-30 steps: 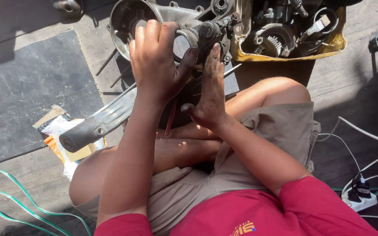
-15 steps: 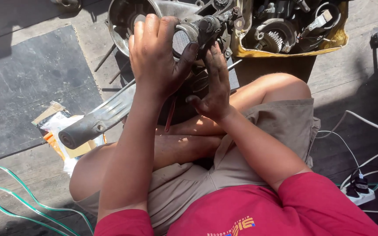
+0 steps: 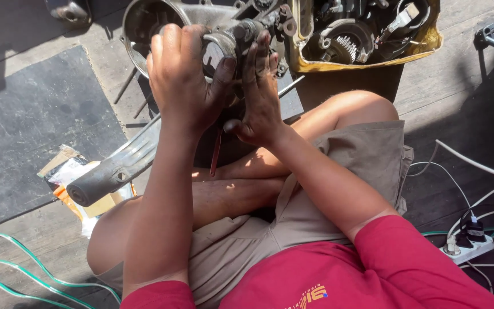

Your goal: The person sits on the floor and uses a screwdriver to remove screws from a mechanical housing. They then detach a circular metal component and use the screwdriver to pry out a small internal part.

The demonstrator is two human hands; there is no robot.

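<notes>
From my remote seat I see a person sitting cross-legged on a plank floor (image 3: 41, 252), working in hard sunlight. Largest in view is one dark rubber mat (image 3: 35, 131) at nine o'clock, laid flat beside the knees. At twelve o'clock stands one metal engine casing (image 3: 144, 23), its round opening turned up toward the head camera, and at one o'clock one yellow tray (image 3: 430, 40) keeps gears and small parts gathered (too jumbled for me to count). One long grey metal arm (image 3: 115, 171) runs from eight o'clock up toward the casing, resting across the left thigh, which seems to prop it.

Two hands meet at the centre top. The left hand (image 3: 181, 86) is curled over a small round grey part (image 3: 218, 48), fingers wrapped and thumb pressed against its side, holding it steady just before the casing. The right hand (image 3: 258, 97) lies flat with fingers straight and together, palm pressed against the same part from three o'clock, bracing rather than pinching.

One red-handled tool (image 3: 216, 154) hangs below the hands. One white power strip (image 3: 467, 249) sits at four o'clock, and one green hose (image 3: 7, 274) loops at seven.
</notes>
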